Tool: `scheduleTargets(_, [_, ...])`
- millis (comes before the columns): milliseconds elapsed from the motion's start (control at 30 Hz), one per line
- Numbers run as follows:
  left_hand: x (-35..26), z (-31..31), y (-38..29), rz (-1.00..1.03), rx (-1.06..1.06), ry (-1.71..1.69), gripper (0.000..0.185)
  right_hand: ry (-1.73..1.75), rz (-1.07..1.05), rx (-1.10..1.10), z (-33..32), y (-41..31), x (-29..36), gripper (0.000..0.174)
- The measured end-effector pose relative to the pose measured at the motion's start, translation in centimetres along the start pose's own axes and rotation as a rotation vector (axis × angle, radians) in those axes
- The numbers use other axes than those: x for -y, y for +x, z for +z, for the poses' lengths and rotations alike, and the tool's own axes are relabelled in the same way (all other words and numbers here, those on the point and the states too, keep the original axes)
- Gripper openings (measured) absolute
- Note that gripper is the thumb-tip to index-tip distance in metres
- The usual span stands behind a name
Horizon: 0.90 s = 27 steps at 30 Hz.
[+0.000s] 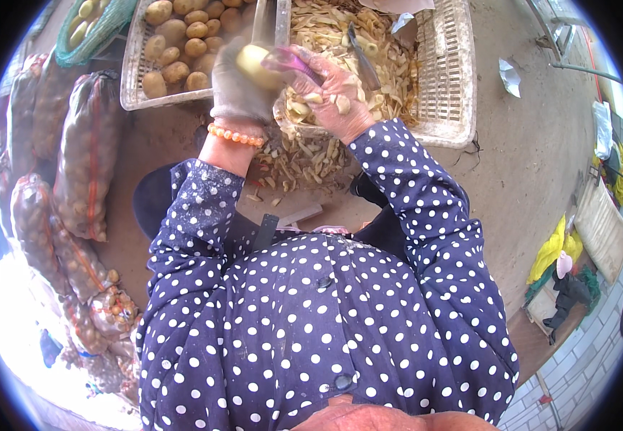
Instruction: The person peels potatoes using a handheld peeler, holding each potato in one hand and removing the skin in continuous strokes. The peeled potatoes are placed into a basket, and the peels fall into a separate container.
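Note:
My left hand [240, 83], in a pale, soiled glove with an orange bead bracelet at the wrist, holds a largely peeled potato [257, 64] that is blurred. Against the potato is a purple peeler [303, 64], gripped in my bare right hand [333, 89]. Bits of peel cling to the back of that hand. Below both hands, peelings [311, 161] lie on the ground. A white plastic crate [446, 81] at the right holds a heap of peelings, with a dark-handled tool [362, 59] lying on top. Unpeeled potatoes [195, 47] fill another white crate [168, 101] at the left.
Mesh sacks of potatoes [88, 156] line the left side. A green net bag [63, 43] with pale potatoes stands at the upper left. At the right are a metal frame [565, 64], a crumpled foil piece [509, 78], yellow plastic bags [548, 253] and a board [602, 226].

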<state>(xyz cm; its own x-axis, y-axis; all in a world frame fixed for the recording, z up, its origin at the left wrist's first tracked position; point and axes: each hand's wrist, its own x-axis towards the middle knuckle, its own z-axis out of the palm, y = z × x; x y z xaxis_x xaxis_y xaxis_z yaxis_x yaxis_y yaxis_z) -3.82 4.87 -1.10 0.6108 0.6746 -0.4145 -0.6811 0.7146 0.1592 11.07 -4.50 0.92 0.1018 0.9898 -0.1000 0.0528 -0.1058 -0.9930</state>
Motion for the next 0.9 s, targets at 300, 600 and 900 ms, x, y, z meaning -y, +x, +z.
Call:
scheduleTargets(300, [-0.6,1.9,0.3,0.269,-0.364,0.180,0.029,-0.271,0.031,0.040,-1.1,-1.6,0.0,0.056])
scheduleTargets(600, [0.3,1.1,0.4,0.244,-0.353,0.309,0.026,-0.635,-0.468,-0.083,-1.1,-0.8,0.3,0.058])
scheduleTargets(900, [0.4,2.2,0.1,0.287,-0.404,0.184,0.021,-0.739,-0.437,-0.106,-1.6,-0.9,0.2,0.054])
